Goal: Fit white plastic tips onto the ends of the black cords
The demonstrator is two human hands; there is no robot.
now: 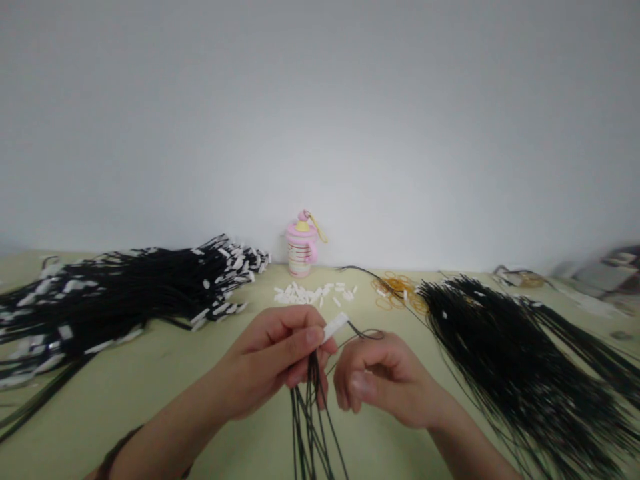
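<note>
So, what's the left grip point(267, 360) doing?

Pinching a white plastic tag point(335, 327), black cords point(311, 427) dangling below.

And the right grip point(377, 380)?

Curled shut, a thin black cord point(367, 335) looping just above it; loose white tags point(313, 293) lie beyond both.

We find one white plastic sleeve point(335, 327), short and oblong, tilted up to the right and pinched near its lower end. Thin black cords point(311, 410) hang below it in a loose, slightly spread bunch, running straight down past the frame edge. One thin strand point(367, 334) arcs rightward from beside the sleeve in a slack loop. We cannot confirm whether the cords pass through the sleeve.
</note>
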